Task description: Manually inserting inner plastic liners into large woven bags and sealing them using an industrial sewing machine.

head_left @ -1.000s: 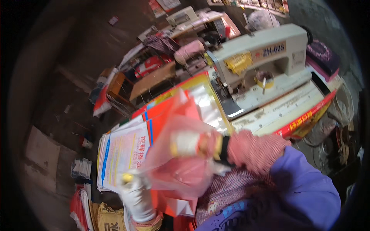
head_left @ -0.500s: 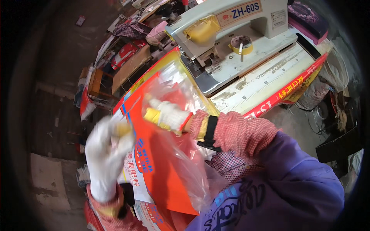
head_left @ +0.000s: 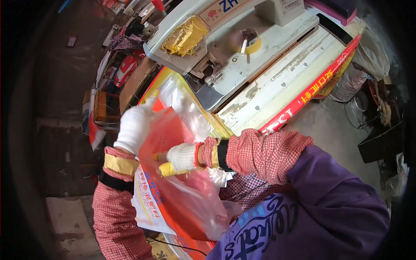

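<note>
An orange-red printed woven bag lies slanted in front of me, with a clear plastic liner crumpled over it. My right hand, in a white glove with yellow-covered fingers, is closed on the liner over the middle of the bag. My left hand, also white-gloved, reaches over the bag's far left edge; its fingers are smeared by motion, so their grip cannot be made out. Beyond the bag stands a pale sewing machine with a yellow cloth patch on its head.
A tape roll with a small white stick rests on the machine bed. Along the worktable's near edge runs a red-and-yellow printed strip. To the left are a wooden stool and piled cloth. A dark box stands at right.
My left hand has swung up and forward from the bag's left side to its far edge. My right hand has moved slightly down and left, and the view has shifted.
</note>
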`<state>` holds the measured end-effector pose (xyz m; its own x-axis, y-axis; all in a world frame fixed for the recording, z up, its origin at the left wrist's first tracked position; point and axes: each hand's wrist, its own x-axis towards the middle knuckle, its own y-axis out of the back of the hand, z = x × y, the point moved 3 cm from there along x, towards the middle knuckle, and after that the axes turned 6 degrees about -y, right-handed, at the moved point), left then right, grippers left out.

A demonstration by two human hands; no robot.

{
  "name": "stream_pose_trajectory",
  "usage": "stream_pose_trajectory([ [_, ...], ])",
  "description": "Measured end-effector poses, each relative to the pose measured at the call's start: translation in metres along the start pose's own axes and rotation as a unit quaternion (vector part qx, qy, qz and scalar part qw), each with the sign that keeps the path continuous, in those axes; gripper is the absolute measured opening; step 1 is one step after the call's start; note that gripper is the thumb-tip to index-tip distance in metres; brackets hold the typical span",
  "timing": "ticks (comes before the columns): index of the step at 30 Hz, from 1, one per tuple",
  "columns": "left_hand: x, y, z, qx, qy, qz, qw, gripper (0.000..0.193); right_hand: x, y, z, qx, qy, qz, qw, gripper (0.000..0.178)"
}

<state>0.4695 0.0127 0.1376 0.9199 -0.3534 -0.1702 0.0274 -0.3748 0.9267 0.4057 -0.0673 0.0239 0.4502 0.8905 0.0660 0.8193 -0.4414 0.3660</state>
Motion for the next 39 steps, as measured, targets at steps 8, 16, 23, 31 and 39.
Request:
stream_pose_trajectory([
  [8, 0.046, 0.093, -0.025, 0.414, 0.081, 0.005, 0.907, 0.025, -0.027, -0.039, -0.038, -0.243, 0.086, -0.119, 0.959, 0.043],
  [16, 0.082, 0.124, -0.018, 0.246, 0.185, 0.099, 0.946, 0.023, -0.119, -0.052, 0.011, -0.259, -0.012, -0.087, 0.962, 0.025],
  [23, 0.068, 0.126, -0.005, 0.327, 0.142, 0.006, 0.934, 0.031, -0.16, 0.033, 0.03, 0.245, -0.05, 0.387, 0.888, 0.036],
  [31, 0.075, 0.119, 0.001, 0.335, 0.095, 0.012, 0.937, 0.026, -0.175, 0.045, -0.013, -0.105, -0.006, 0.479, 0.871, 0.048],
  [39, 0.08, 0.123, -0.045, 0.11, 0.087, 0.052, 0.989, 0.023, -0.133, 0.049, 0.021, -0.029, -0.193, 0.101, 0.975, 0.03],
])
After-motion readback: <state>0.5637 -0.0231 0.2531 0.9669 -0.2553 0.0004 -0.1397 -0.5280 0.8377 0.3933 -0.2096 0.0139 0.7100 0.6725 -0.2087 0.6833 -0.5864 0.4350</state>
